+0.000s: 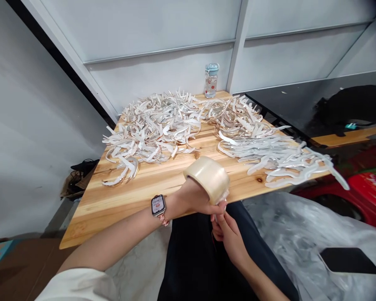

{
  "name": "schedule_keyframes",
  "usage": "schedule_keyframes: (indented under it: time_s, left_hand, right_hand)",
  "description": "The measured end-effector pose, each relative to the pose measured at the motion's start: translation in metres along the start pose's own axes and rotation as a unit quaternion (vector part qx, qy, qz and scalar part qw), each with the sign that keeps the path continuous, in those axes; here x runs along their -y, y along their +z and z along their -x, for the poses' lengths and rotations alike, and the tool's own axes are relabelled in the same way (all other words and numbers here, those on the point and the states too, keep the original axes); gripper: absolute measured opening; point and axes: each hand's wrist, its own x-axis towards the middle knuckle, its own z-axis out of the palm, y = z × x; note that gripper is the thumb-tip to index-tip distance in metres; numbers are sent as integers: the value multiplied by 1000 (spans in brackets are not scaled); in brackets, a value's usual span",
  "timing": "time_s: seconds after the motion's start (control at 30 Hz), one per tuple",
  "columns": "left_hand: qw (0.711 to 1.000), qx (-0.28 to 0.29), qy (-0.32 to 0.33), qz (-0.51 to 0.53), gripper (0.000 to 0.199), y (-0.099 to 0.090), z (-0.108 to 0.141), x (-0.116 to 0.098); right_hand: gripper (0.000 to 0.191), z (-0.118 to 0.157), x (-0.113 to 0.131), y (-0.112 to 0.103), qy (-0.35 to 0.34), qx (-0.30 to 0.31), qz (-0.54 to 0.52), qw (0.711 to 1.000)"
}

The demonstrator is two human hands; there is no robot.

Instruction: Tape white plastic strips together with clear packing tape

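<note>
A wide roll of clear tape (208,175) is held over the front edge of the wooden table (138,175). My left hand (199,198) reaches into the roll's ring, its fingers closed at the roll's lower right side. Just below, my right hand (225,230) is closed in a pinch on a small whitish piece beside the roll, touching my left fingertips. What that piece is cannot be made out. Tangled white and gold strips (156,125) lie in a heap at the back left. More strips are piled at the back right, beside flatter translucent strips (282,159).
A bottle with a blue lid (211,81) stands at the table's back edge. At the lower right a phone (349,260) lies on clear plastic bags (278,217). A red stool (371,196) and a black table (301,100) are on the right.
</note>
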Motion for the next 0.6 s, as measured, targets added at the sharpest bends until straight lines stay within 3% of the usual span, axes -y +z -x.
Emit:
schedule_keyframes:
  time_s: [0.13, 0.33, 0.6]
  left_hand:
    - [999, 9, -1, 35, 22, -5, 1, -3]
    - [998, -36, -17, 45, 23, -8, 3, -1]
    - [995, 29, -70, 68, 20, -17, 2, -5]
  right_hand:
    - [53, 0, 1, 1, 1, -5, 2, 1000]
    - [54, -1, 4, 1, 5, -2, 6, 1000]
    - [56, -2, 4, 2, 9, 2, 2, 1000]
